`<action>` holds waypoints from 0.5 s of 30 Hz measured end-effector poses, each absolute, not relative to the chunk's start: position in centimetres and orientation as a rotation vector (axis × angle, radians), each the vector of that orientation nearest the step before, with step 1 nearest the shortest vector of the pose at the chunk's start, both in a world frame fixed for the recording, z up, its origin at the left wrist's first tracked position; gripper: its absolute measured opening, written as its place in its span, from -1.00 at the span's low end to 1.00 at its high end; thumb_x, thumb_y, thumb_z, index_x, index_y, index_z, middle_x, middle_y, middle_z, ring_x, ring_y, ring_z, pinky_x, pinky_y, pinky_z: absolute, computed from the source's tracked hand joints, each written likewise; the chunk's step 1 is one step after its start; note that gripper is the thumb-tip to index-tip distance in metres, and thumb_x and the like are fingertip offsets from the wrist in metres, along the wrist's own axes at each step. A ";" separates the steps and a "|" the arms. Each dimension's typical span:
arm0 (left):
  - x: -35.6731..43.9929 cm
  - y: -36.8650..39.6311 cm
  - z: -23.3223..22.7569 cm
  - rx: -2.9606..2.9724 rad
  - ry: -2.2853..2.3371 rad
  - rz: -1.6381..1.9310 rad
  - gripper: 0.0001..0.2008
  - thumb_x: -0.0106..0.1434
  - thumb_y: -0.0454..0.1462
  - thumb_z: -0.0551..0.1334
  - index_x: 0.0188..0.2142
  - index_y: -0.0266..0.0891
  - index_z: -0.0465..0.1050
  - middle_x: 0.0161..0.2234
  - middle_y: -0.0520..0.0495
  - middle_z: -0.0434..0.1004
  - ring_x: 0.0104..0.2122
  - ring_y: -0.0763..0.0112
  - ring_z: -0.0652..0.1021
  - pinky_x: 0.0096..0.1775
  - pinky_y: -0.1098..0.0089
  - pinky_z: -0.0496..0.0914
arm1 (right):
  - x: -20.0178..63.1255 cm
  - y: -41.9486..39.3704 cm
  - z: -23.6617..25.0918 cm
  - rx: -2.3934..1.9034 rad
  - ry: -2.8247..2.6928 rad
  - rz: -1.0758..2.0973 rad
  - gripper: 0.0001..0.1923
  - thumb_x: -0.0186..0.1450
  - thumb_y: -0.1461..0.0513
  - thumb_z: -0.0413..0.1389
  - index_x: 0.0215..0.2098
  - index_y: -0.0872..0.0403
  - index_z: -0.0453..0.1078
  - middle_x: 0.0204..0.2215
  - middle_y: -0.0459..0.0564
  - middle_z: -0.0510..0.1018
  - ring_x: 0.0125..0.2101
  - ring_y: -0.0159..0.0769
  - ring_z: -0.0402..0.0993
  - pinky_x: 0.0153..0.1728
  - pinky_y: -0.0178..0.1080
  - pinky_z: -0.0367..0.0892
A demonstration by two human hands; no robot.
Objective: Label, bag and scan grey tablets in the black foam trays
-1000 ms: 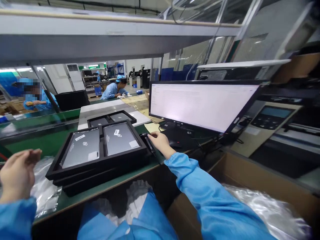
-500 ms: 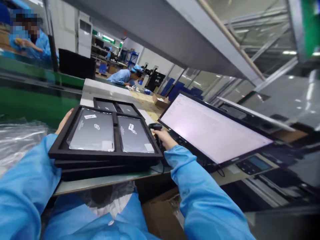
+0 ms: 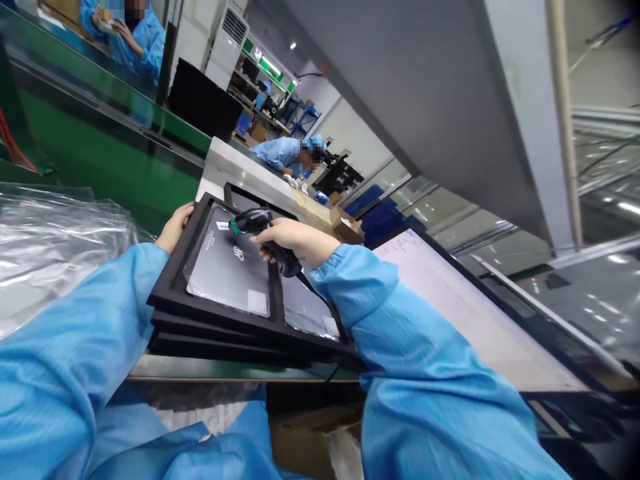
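Note:
My right hand [image 3: 300, 241] is wrapped round the grip of a black barcode scanner [image 3: 283, 257]. The scanner's green-trimmed head is over the white barcode label of a grey, film-wrapped tablet [image 3: 230, 267]. This tablet lies in the left compartment of a black foam tray [image 3: 167, 293]. A second wrapped tablet [image 3: 307, 307] fills the right compartment, partly hidden by my right hand and sleeve. More black trays are stacked beneath. At the tray's far left edge, my left hand [image 3: 176, 228] grips the side, its fingertips partly hidden.
To the right stands a lit monitor [image 3: 450, 300]. Clear plastic bags [image 3: 55, 253] lie at the left, by a green conveyor [image 3: 110, 160]. Another black tray [image 3: 245, 197] sits behind the stack. A shelf [image 3: 400, 73] hangs overhead. Two people in blue work farther off.
My right hand has brought the scanner from beside the monitor leftward over the left tablet's label. My left hand stays at the tray's edge. The view has tilted and shifted.

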State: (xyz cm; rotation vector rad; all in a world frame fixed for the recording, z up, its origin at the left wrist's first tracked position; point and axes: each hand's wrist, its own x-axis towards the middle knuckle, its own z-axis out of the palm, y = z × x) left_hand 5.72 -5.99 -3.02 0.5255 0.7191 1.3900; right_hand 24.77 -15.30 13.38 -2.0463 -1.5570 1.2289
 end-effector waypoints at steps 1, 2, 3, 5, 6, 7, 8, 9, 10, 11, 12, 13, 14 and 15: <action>5.8 -6.0 -3.0 0.500 0.721 1.399 -0.74 0.50 -0.43 0.07 0.07 -0.44 0.47 -0.31 0.02 0.58 -0.22 0.49 0.50 0.02 0.47 0.33 | 24.3 -14.8 12.9 -2.100 -1.517 1.258 -0.78 0.28 0.25 0.36 -0.24 0.16 0.43 -0.66 -0.05 0.51 -0.65 -0.28 0.48 -0.63 -0.30 0.45; 5.8 -6.1 -3.0 0.478 0.722 1.413 -0.77 0.48 -0.45 0.10 0.01 -0.41 0.50 -0.28 0.00 0.59 -0.21 0.49 0.51 0.00 0.49 0.34 | 24.0 -14.5 12.6 -2.144 -1.481 1.275 -0.82 0.31 0.26 0.32 -0.25 0.16 0.42 -0.65 -0.03 0.52 -0.63 -0.27 0.50 -0.62 -0.30 0.47; 5.8 -6.1 -3.0 0.459 0.723 1.429 -0.81 0.46 -0.46 0.13 -0.07 -0.39 0.52 -0.25 -0.02 0.59 -0.20 0.49 0.52 -0.02 0.51 0.34 | 23.9 -14.2 12.4 -2.170 -1.449 1.293 -0.86 0.35 0.28 0.28 -0.26 0.16 0.41 -0.64 -0.01 0.52 -0.62 -0.28 0.50 -0.60 -0.30 0.48; 5.9 -6.2 -2.9 0.432 0.728 1.448 -0.84 0.41 -0.48 0.17 -0.21 -0.34 0.54 -0.21 -0.06 0.59 -0.19 0.47 0.54 -0.04 0.51 0.35 | 23.8 -13.9 12.2 -2.182 -1.383 1.335 -0.89 0.39 0.29 0.22 -0.28 0.17 0.41 -0.63 -0.01 0.52 -0.62 -0.29 0.50 -0.59 -0.30 0.48; 5.8 -6.2 -2.8 0.424 0.735 1.453 -0.83 0.40 -0.48 0.19 -0.26 -0.32 0.54 -0.19 -0.07 0.59 -0.18 0.45 0.54 -0.03 0.51 0.36 | 23.9 -13.8 12.3 -2.174 -1.354 1.361 -0.88 0.41 0.28 0.20 -0.29 0.17 0.41 -0.62 -0.01 0.52 -0.63 -0.30 0.49 -0.58 -0.30 0.48; 5.8 -6.3 -2.8 0.420 0.743 1.457 -0.83 0.39 -0.48 0.20 -0.28 -0.31 0.54 -0.18 -0.08 0.59 -0.16 0.43 0.55 -0.01 0.49 0.37 | 23.9 -13.8 12.3 -2.164 -1.328 1.383 -0.87 0.42 0.28 0.19 -0.29 0.17 0.41 -0.62 -0.01 0.51 -0.63 -0.31 0.48 -0.58 -0.31 0.48; 5.8 -6.3 -2.7 0.419 0.748 1.460 -0.84 0.38 -0.48 0.20 -0.29 -0.30 0.54 -0.18 -0.09 0.60 -0.13 0.41 0.56 0.02 0.48 0.38 | 24.0 -13.9 12.4 -2.156 -1.303 1.403 -0.86 0.43 0.27 0.18 -0.29 0.17 0.41 -0.62 -0.01 0.51 -0.63 -0.32 0.48 -0.59 -0.31 0.47; 5.8 -6.4 -2.7 0.418 0.754 1.465 -0.84 0.37 -0.47 0.21 -0.29 -0.29 0.54 -0.18 -0.09 0.60 -0.10 0.38 0.56 0.05 0.46 0.39 | 24.0 -14.0 12.5 -2.150 -1.284 1.420 -0.85 0.44 0.27 0.17 -0.30 0.17 0.41 -0.62 -0.01 0.51 -0.64 -0.33 0.47 -0.59 -0.32 0.47; 5.8 -6.5 -2.6 0.420 0.755 1.469 -0.85 0.36 -0.47 0.23 -0.29 -0.28 0.54 -0.18 -0.10 0.60 -0.07 0.36 0.56 0.07 0.45 0.39 | 24.0 -14.1 12.6 -2.146 -1.268 1.437 -0.84 0.45 0.26 0.16 -0.31 0.17 0.40 -0.62 -0.01 0.51 -0.64 -0.33 0.47 -0.59 -0.32 0.47; 5.8 -6.6 -2.5 0.425 0.749 1.472 -0.86 0.35 -0.47 0.23 -0.28 -0.28 0.54 -0.18 -0.10 0.61 -0.05 0.35 0.56 0.08 0.44 0.40 | 24.0 -14.3 12.7 -2.139 -1.255 1.452 -0.82 0.45 0.26 0.15 -0.32 0.18 0.40 -0.62 -0.01 0.51 -0.64 -0.33 0.47 -0.60 -0.32 0.47; 5.8 -6.8 -2.4 0.435 0.739 1.471 -0.86 0.34 -0.47 0.24 -0.27 -0.27 0.54 -0.18 -0.10 0.61 -0.04 0.35 0.57 0.08 0.45 0.41 | 24.0 -14.5 12.8 -2.130 -1.244 1.464 -0.81 0.46 0.26 0.14 -0.33 0.18 0.39 -0.62 -0.01 0.51 -0.64 -0.34 0.47 -0.60 -0.33 0.46; 5.8 -7.0 -2.3 0.446 0.727 1.468 -0.86 0.35 -0.47 0.23 -0.25 -0.28 0.54 -0.19 -0.09 0.62 -0.04 0.36 0.57 0.07 0.46 0.41 | 24.1 -14.7 13.0 -2.120 -1.232 1.475 -0.80 0.47 0.27 0.12 -0.33 0.18 0.39 -0.62 -0.02 0.50 -0.65 -0.34 0.47 -0.61 -0.34 0.46; 5.7 -7.2 -2.1 0.458 0.717 1.463 -0.86 0.36 -0.47 0.22 -0.23 -0.30 0.54 -0.20 -0.09 0.62 -0.06 0.37 0.58 0.06 0.46 0.41 | 24.1 -14.9 13.1 -2.105 -1.221 1.487 -0.80 0.47 0.27 0.11 -0.33 0.18 0.38 -0.62 -0.02 0.50 -0.64 -0.34 0.48 -0.61 -0.34 0.46; 5.7 -7.4 -2.0 0.468 0.709 1.457 -0.86 0.38 -0.46 0.20 -0.21 -0.31 0.54 -0.22 -0.09 0.62 -0.08 0.38 0.58 0.05 0.46 0.41 | 24.2 -15.2 13.3 -2.084 -1.209 1.494 -0.80 0.48 0.28 0.11 -0.33 0.18 0.38 -0.62 -0.02 0.50 -0.64 -0.33 0.49 -0.61 -0.34 0.47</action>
